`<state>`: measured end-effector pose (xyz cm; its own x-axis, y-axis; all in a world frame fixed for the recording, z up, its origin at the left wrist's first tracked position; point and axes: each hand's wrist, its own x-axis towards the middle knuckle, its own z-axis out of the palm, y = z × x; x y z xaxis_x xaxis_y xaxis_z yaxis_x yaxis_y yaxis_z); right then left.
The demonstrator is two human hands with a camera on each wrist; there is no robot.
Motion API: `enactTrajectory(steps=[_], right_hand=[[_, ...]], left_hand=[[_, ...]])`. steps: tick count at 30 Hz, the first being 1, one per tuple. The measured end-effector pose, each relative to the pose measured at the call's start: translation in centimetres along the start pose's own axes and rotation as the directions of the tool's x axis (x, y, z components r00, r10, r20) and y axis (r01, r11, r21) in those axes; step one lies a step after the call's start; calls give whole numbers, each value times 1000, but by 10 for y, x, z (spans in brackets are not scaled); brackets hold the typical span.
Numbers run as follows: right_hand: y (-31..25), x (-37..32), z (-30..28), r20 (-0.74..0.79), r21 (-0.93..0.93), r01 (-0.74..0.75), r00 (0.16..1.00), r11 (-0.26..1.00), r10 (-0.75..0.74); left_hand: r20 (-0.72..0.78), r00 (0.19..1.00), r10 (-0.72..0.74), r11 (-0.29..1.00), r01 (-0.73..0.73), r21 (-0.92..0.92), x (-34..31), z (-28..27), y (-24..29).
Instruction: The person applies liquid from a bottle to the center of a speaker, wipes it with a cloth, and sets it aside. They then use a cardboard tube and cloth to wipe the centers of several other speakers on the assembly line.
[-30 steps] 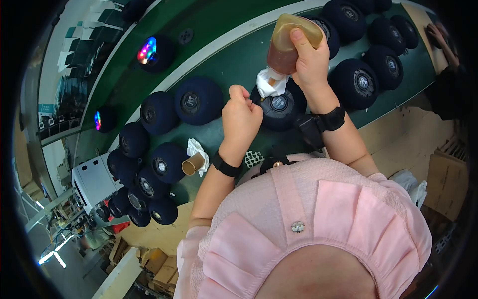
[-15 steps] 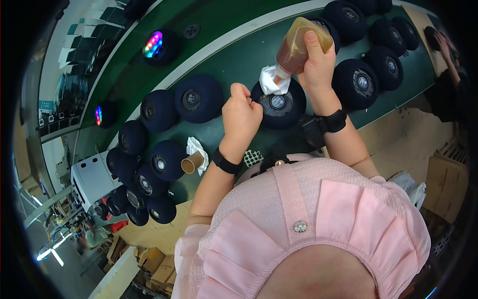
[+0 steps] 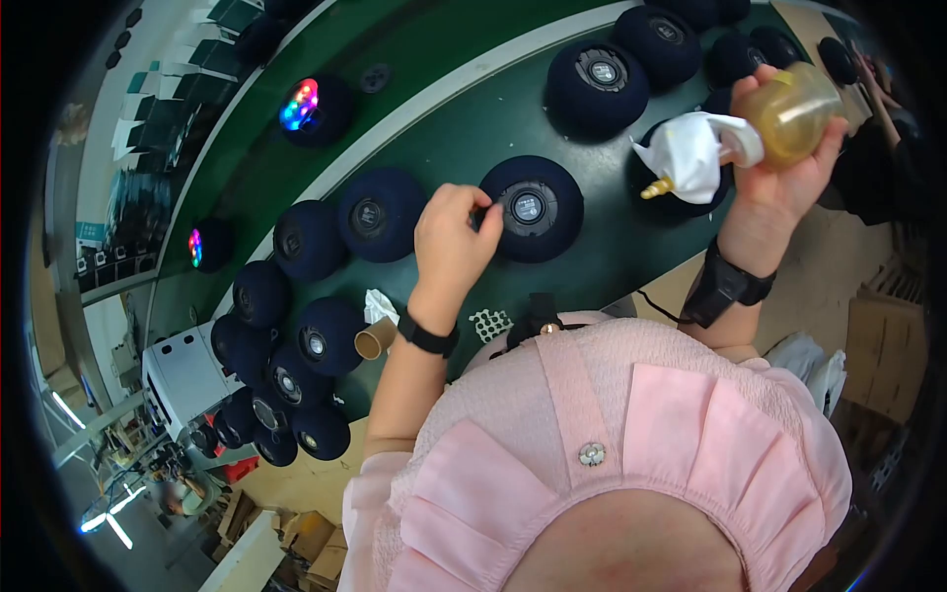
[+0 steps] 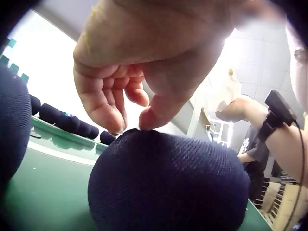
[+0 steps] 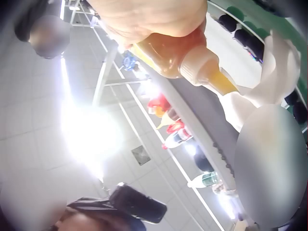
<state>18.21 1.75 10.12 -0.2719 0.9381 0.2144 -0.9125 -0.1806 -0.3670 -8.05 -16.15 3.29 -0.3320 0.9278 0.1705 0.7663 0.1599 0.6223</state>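
Swung to three o'clock of dark ball [image 3: 533,207], right hand [image 3: 779,183] grips bottle [image 3: 794,113]; left hand [image 3: 452,240] bends at nine, pinch unclear.

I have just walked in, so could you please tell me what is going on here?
A person's left hand appears to pinch the fabric edge of a round dark-blue unit. The right hand holds an amber bottle away from that unit with white tissue around its nozzle. Similar units stand on the green bench.

gap btwn mid spkr [image 3: 533,209] & tissue [image 3: 683,158]; behind, prob. rt spkr [image 3: 703,208] blocks.
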Motion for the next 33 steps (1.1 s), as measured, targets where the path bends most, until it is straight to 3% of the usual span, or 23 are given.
enactTrajectory(steps=[2, 5, 9, 10, 12, 14, 16, 18, 23, 29, 31, 33], right_hand=[[-7, -8, 2, 38, 20, -11, 999, 1000, 11], [-3, -16, -5, -61, 61, -67, 996, 996, 70], [20, -20, -23, -126, 150, -196, 968, 969, 215], [26, -20, -26, -214, 124, -199, 951, 972, 221], [37, -22, -29, -248, 113, -222, 938, 969, 243], [47, -23, -34, -282, 102, -232, 926, 967, 252], [58, -23, -35, -364, 56, -221, 903, 974, 226], [69, -23, -29, -422, -28, -204, 890, 979, 174], [86, -22, -20, -526, -179, -193, 848, 965, 72], [106, -20, -35, -399, -269, -130, 917, 954, 12], [116, -17, -39, -364, -465, -113, 928, 878, -73], [124, -15, -42, -336, -454, -102, 940, 885, -64]], left_hand=[[190, 966, 174, 984, -163, -70, -9, -14, 5], [332, 928, 171, 985, -174, -21, -20, -16, 12], [275, 940, 204, 975, -220, 31, -18, -6, 5], [273, 940, 205, 975, -221, 29, -16, -7, 7], [291, 948, 132, 976, -176, 130, -12, -11, 12], [315, 934, 167, 970, -213, 117, -8, -10, 4], [338, 919, 203, 962, -251, 105, -5, -4, -5], [332, 933, 138, 989, -109, -104, -7, 2, -13], [269, 947, 177, 982, -153, -106, -4, 6, -12], [211, 951, 225, 969, -197, -146, -6, 18, -15], [187, 957, 222, 968, -193, -162, -8, 21, -14], [161, 973, 164, 970, -129, -205, -11, 23, -14]])
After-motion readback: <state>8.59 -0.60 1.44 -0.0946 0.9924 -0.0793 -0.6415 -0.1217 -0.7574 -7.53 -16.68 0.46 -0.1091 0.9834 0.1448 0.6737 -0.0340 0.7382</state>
